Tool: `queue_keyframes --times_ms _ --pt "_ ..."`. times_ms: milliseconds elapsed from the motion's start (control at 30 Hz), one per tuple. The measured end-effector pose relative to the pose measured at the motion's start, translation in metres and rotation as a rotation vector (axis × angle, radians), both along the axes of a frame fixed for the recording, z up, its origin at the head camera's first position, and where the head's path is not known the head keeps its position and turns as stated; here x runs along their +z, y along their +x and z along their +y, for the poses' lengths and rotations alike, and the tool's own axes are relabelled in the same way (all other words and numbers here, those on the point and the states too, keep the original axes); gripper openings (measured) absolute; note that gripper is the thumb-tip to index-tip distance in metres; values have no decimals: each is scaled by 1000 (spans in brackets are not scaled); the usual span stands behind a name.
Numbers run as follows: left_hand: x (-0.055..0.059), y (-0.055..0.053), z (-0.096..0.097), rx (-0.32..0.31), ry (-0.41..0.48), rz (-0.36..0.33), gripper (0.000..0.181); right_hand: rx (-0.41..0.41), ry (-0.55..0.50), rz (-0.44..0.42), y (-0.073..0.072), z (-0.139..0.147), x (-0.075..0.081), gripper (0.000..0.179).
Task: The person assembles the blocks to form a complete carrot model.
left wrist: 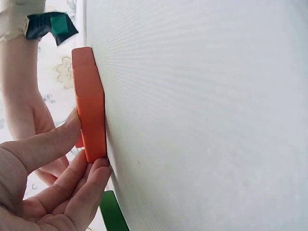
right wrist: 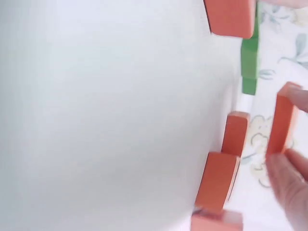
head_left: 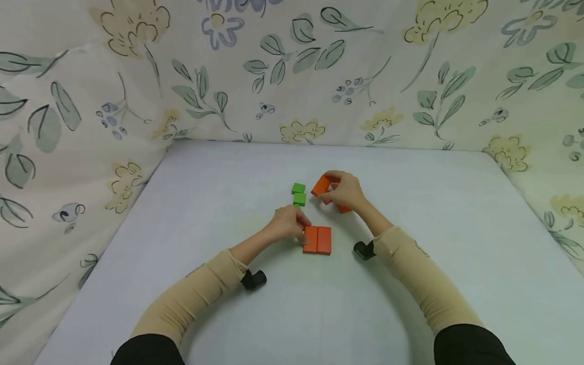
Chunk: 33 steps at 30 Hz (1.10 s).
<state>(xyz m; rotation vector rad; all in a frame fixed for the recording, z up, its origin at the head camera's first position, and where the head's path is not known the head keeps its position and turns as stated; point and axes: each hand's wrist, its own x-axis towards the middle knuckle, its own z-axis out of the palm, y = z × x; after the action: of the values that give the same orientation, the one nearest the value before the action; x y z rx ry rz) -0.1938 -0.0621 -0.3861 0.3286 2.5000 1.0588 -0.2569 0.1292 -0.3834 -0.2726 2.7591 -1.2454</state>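
Two flat orange blocks (head_left: 324, 240) lie side by side on the white table. My left hand (head_left: 287, 224) pinches the left one, an orange block (left wrist: 92, 120), thumb on one edge and fingertips on another. Farther back and to the right, my right hand (head_left: 348, 191) grips another orange block (head_left: 321, 186) between thumb and fingers. In the right wrist view this orange block (right wrist: 281, 120) is tilted and raised off the table. Below the right hand are more orange blocks (right wrist: 217, 180), partly hidden by it in the head view.
Several small green blocks (head_left: 299, 199) stand in a row just beyond the left hand, which covers some of them. A floral cloth (head_left: 301, 111) hangs around the table's (head_left: 228, 172) back and sides. Black wrist devices (head_left: 254, 280) sit at both cuffs.
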Motion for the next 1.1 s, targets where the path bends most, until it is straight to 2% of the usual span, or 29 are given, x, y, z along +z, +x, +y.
queue_keyframes --times_ms 133,433,767,967,1100 --pt "2 1 0 13 -1 -8 36 33 -120 -75 15 16 3 66" --pt "1 1 0 28 -15 -2 36 158 -105 -100 49 49 5 67" --pt "0 0 -1 24 -17 -4 37 271 1 -32 74 55 -2 65" --pt "0 -1 0 14 -23 -16 37 354 69 56 80 54 -4 60" --pt "2 -2 1 14 -31 -22 37 407 97 66 82 53 -4 60"
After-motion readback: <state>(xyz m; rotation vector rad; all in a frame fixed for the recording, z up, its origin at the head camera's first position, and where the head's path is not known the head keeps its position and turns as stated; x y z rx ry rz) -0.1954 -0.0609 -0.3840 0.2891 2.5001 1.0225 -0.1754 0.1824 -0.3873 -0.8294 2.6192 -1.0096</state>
